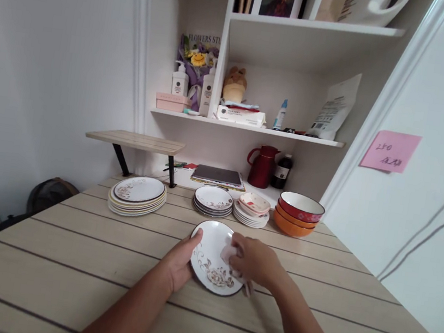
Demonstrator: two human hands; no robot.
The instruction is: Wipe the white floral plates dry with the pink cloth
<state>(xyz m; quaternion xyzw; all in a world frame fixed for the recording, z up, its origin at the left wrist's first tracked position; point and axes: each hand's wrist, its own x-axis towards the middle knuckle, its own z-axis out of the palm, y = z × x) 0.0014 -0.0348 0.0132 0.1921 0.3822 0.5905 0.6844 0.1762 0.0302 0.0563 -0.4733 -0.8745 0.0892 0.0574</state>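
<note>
A white plate point(210, 250) with a dark rim and brown flowers is tilted up above the wooden table, right in front of me. My left hand point(184, 260) grips its left edge, thumb on the face and the other fingers hidden behind. On the plate's right side, my right hand point(255, 259) is closed around a pale cloth point(228, 253), pressed against the face. A loose end of the cloth hangs below that hand. Behind the plate stands a stack of similar dark-rimmed plates point(213, 198).
To the left is a stack of larger plates point(137, 196). Small dishes point(255, 203) sit on white saucers point(250, 218), beside stacked red and orange bowls point(296, 215). A red jug point(262, 166), a dark bottle point(282, 171) and a laptop point(218, 175) stand behind, under shelves. A small raised shelf point(137, 141) is at left.
</note>
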